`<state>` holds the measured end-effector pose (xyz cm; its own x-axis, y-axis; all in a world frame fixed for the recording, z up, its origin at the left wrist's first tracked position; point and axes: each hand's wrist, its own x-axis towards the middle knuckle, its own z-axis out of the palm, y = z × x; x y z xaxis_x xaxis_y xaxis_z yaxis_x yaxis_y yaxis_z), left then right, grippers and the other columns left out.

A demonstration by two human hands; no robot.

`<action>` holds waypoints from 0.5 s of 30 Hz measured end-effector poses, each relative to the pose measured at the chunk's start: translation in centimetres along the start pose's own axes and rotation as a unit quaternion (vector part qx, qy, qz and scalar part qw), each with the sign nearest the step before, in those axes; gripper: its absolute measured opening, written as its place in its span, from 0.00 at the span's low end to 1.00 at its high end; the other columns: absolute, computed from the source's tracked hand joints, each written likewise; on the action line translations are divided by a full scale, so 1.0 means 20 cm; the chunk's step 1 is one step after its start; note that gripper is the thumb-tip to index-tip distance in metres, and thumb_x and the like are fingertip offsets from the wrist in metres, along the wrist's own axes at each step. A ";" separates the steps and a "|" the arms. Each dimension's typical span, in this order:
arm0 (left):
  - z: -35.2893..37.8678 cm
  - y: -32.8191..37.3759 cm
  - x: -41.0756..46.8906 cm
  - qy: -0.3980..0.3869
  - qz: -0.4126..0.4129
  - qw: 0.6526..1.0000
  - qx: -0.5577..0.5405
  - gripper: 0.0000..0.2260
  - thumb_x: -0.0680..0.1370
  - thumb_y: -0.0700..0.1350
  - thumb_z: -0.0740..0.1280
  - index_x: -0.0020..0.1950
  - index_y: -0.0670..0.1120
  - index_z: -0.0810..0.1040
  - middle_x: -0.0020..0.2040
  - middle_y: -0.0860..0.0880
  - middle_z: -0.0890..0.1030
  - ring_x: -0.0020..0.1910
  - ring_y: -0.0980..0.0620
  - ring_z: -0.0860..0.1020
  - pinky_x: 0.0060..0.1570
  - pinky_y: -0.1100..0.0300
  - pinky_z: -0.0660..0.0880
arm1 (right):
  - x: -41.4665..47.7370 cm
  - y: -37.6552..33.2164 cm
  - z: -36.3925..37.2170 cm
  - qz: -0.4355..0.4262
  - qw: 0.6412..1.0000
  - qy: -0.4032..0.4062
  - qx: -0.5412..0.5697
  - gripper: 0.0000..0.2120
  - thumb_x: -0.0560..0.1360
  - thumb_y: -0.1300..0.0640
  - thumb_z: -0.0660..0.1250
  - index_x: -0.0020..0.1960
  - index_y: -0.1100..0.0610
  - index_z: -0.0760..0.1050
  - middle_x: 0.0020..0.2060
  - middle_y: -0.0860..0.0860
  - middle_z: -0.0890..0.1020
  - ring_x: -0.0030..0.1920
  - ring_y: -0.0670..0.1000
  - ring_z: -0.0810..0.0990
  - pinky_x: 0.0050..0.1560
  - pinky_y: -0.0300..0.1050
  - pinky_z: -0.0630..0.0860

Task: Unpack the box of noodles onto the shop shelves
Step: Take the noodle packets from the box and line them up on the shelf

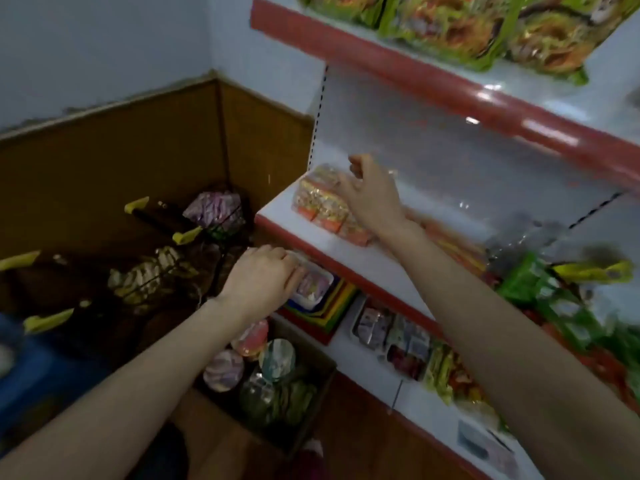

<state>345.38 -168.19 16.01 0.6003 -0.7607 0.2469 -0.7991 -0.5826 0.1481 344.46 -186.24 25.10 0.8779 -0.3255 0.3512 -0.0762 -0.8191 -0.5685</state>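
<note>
Several orange noodle packs (318, 202) lie in a row at the left end of the white middle shelf (349, 263). My right hand (372, 195) rests on top of them with its fingers spread. My left hand (263, 278) grips a white noodle tub with a pink lid (313, 285), held just under that shelf's red edge. The open cardboard box (323, 386) stands on the floor below, with several round noodle cups (277, 356) and green packs inside.
Green noodle packs (450, 26) fill the top shelf. The lower shelf holds mixed packets (408, 344), and more green packs (540, 289) sit right of my arm. Dark wire racks with yellow tags (156, 275) stand at the left by the brown wall.
</note>
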 end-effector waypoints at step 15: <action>1.47 -0.18 -0.86 -0.262 -0.133 0.956 -0.002 0.10 0.68 0.43 0.75 0.33 0.41 0.77 0.28 0.41 0.77 0.24 0.43 0.77 0.23 0.58 0.74 | -0.98 0.99 1.37 0.142 0.926 -0.335 -0.096 0.15 0.79 0.57 0.58 0.61 0.65 0.67 0.52 0.62 0.76 0.50 0.61 0.76 0.40 0.43 0.65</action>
<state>338.87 -161.48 -16.84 0.7141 -0.6262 -0.3130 -0.6161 -0.7744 0.1436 338.77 -183.19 -13.42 0.9011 -0.2265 -0.3698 -0.3748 -0.8356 -0.4016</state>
